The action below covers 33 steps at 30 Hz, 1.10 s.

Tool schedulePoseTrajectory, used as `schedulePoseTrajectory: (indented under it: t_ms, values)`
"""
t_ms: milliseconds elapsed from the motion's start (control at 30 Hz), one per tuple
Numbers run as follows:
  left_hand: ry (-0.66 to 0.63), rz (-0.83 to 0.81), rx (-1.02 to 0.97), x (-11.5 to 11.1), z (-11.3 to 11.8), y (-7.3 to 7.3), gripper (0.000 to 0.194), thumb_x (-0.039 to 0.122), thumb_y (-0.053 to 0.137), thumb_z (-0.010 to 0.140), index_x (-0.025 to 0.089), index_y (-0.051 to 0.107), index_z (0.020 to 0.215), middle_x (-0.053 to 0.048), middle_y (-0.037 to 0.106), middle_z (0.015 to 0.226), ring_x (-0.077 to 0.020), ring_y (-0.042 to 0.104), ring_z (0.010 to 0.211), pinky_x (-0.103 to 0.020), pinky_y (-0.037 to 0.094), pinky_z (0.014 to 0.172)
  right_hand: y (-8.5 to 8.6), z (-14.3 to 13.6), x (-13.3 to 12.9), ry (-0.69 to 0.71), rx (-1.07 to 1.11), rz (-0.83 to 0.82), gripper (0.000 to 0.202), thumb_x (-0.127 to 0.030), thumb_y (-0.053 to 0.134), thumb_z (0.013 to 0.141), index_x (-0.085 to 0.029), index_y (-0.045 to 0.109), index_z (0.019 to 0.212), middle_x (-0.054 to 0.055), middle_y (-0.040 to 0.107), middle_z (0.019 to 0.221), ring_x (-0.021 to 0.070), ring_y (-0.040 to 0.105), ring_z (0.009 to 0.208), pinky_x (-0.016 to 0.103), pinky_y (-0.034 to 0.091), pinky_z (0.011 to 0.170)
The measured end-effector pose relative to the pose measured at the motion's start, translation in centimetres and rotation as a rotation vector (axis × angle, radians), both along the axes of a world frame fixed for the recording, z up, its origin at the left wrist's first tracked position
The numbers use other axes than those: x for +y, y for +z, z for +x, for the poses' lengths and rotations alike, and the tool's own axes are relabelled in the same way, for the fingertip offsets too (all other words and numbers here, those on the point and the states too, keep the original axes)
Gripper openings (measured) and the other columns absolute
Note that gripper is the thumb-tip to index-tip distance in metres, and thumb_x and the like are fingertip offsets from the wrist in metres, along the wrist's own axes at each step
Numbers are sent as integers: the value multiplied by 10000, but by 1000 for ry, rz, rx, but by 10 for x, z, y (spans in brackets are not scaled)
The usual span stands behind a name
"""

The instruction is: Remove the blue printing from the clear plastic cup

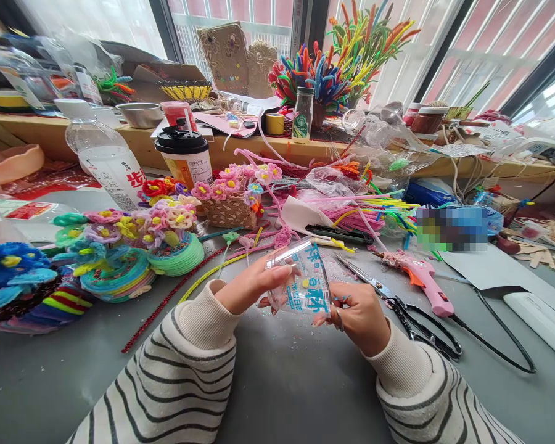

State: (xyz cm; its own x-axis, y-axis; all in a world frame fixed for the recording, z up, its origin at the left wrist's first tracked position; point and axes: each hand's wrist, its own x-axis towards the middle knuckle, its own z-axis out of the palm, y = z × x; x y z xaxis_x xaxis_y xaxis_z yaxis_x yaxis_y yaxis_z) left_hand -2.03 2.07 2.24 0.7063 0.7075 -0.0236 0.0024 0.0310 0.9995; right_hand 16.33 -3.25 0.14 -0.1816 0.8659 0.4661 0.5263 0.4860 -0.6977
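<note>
A clear plastic cup [300, 280] with blue print lies tilted between my two hands, above the grey table. My left hand [254, 280] is wrapped round its left side, the thumb on the near wall. At its right edge, my right hand [354, 311] has its fingers closed on the cup's rim. Behind the cup lie a black pen-like tool [337, 234] and pink pipe cleaners [356, 220]. To the right of my right hand are open scissors [388, 296] with black handles.
A pink glue gun [425, 280] with a black cable lies on the right. Flower-decorated pots [178, 254] stand at the left. Farther back are a large bottle [106, 160], a coffee cup [185, 157], a woven flower basket [231, 209] and a wooden ledge [240, 143].
</note>
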Motion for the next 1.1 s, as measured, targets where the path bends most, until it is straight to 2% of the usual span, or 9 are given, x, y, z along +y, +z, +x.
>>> schedulePoseTrajectory:
  t_ms: [133, 267, 333, 467, 667, 800, 867, 933, 1100]
  values:
    - [-12, 35, -27, -2, 3, 6, 501, 614, 482, 655, 147, 531, 828, -41, 516, 769, -130, 504, 633, -227, 408, 501, -1, 1, 0, -17, -4, -18, 627, -694, 447, 646, -137, 518, 367, -11, 420, 339, 59, 329, 355, 201, 274, 364]
    - [-30, 17, -130, -2, 5, 10, 563, 574, 553, 646, 212, 421, 1057, -45, 493, 906, -171, 551, 764, -269, 447, 591, 0, 3, -1, -27, 70, -86, 601, -680, 452, 660, -143, 610, 439, 12, 519, 380, 67, 391, 341, 203, 309, 360]
    - [-21, 31, -184, -1, 5, 9, 534, 519, 566, 676, 256, 361, 1093, -49, 491, 972, -184, 572, 805, -279, 451, 610, 1, 2, -1, -5, 99, -129, 579, -673, 458, 663, -154, 633, 476, 11, 543, 400, 69, 410, 343, 201, 320, 357]
    - [6, 50, -196, 0, 5, 7, 381, 470, 532, 732, 239, 428, 1017, -70, 520, 1026, -225, 555, 943, -304, 458, 672, 1, 2, 1, -18, 88, -181, 590, -682, 462, 653, -148, 606, 448, 16, 532, 391, 68, 401, 329, 205, 306, 337]
    - [49, 63, -191, -3, 10, 9, 464, 390, 602, 707, 246, 478, 1130, -68, 499, 1189, -214, 485, 1081, -314, 407, 856, -1, 1, 3, -78, 65, -304, 587, -714, 481, 599, -167, 546, 396, -3, 505, 337, 60, 385, 294, 198, 305, 332]
    - [140, -46, -231, 0, 11, 7, 434, 393, 641, 666, 190, 562, 1042, -76, 582, 1074, -223, 541, 1008, -310, 432, 830, 0, 1, 4, -55, -4, -376, 615, -756, 422, 592, -184, 467, 372, 5, 516, 344, 75, 416, 316, 207, 315, 354]
    - [248, -162, -362, 3, 11, 7, 462, 468, 599, 677, 171, 565, 1029, -73, 602, 1021, -208, 588, 923, -318, 445, 828, 0, 2, 5, -56, -26, -402, 614, -762, 421, 585, -196, 374, 354, 9, 508, 345, 97, 471, 366, 210, 332, 384]
    - [334, -299, -516, 6, 9, 9, 489, 529, 515, 714, 142, 556, 1010, -85, 612, 995, -214, 594, 936, -303, 454, 831, -1, 2, 5, -69, -51, -422, 605, -754, 426, 593, -201, 330, 366, 12, 512, 362, 109, 496, 401, 216, 353, 422]
    - [348, -486, -714, 5, 6, 18, 553, 526, 284, 824, 84, 464, 1102, -145, 597, 1039, -231, 590, 972, -282, 458, 838, -7, 4, 5, -131, -167, -387, 588, -737, 416, 621, -189, 414, 408, 14, 531, 413, 112, 455, 417, 237, 348, 453]
